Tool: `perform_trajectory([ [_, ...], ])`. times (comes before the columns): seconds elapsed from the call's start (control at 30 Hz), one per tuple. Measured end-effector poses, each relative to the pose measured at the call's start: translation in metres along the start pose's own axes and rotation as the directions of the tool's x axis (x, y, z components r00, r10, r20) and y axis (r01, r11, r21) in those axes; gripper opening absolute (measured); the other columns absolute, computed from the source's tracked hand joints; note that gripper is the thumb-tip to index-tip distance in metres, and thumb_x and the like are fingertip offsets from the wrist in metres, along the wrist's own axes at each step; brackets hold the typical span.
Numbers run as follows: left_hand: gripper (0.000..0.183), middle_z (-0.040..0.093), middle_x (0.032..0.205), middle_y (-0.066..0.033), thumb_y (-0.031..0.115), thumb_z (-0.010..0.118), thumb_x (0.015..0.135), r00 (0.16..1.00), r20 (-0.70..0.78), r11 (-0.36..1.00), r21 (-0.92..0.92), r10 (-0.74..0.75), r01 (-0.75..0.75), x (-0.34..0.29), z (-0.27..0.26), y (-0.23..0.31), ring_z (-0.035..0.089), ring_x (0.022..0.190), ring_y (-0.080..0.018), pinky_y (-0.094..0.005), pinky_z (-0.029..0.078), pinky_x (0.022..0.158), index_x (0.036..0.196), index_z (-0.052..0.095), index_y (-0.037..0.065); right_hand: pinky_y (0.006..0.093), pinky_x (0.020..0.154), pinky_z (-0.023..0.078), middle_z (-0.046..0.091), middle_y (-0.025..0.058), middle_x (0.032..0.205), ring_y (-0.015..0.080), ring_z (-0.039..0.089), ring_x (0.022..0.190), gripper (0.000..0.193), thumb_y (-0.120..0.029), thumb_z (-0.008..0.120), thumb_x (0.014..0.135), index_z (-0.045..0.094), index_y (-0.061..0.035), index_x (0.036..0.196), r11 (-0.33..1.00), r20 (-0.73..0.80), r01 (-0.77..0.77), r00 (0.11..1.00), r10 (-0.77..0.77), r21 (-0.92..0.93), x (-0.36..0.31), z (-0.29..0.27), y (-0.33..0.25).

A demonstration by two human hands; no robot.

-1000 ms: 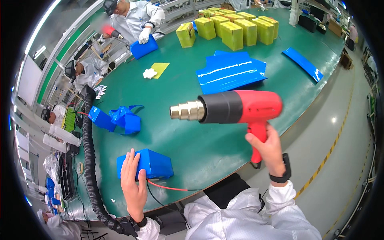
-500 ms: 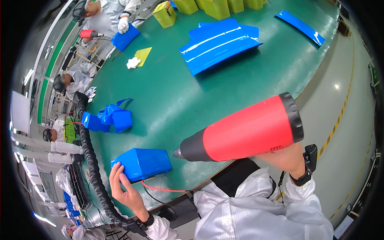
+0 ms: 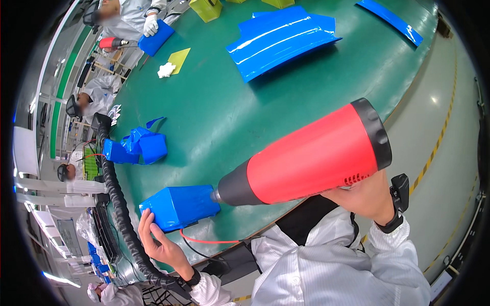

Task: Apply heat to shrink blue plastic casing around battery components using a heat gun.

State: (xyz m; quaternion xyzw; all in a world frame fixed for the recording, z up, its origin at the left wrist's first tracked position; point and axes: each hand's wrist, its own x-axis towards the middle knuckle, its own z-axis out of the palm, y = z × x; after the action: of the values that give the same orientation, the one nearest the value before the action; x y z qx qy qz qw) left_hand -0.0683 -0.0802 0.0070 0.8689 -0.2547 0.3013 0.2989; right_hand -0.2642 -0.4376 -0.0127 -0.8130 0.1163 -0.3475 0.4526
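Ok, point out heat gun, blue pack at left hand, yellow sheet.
Heat gun (image 3: 309, 157), head view: middle of its red body.
Blue pack (image 3: 191, 205), head view: side surface near its middle.
Yellow sheet (image 3: 179, 59), head view: its upper face.

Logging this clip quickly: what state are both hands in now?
Left hand: open, touching the blue block.
Right hand: holding the red heat gun, grip mostly hidden.
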Motion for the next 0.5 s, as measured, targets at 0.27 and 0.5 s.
perform_trajectory([
  [0.27, 0.025, 0.071, 0.126, -0.0173, 0.007, 0.05, 0.105, 0.999, -0.037, 1.0, 0.004, 0.005, -0.005, -0.0003, 0.0038, 0.0057, 0.066, 0.117, -0.0309, -0.0416, 0.048, 0.103, 0.114, 0.069, -0.007, 0.035, 0.064, 0.057, 0.075, 0.0084, 0.088, 0.0309, 0.072, 0.07, 0.041, -0.026, 0.091, 0.075, 0.071, -0.0061, 0.106, 1.0, -0.018, 0.009, 1.0, -0.008, 0.022, 0.001, 0.0047, 0.0014],
  [0.5, 0.027, 0.07, 0.126, -0.0184, 0.007, 0.049, 0.104, 0.999, -0.044, 1.0, -0.007, 0.004, -0.004, -0.0034, 0.0039, 0.0044, 0.065, 0.119, -0.0307, -0.0413, 0.048, 0.105, 0.12, 0.067, -0.006, 0.035, 0.063, 0.056, 0.075, 0.0078, 0.089, 0.0312, 0.071, 0.069, 0.04, -0.027, 0.092, 0.074, 0.072, -0.007, 0.103, 1.0, -0.008, -0.018, 1.0, 0.018, 0.022, -0.0016, 0.0036, -0.0009],
])
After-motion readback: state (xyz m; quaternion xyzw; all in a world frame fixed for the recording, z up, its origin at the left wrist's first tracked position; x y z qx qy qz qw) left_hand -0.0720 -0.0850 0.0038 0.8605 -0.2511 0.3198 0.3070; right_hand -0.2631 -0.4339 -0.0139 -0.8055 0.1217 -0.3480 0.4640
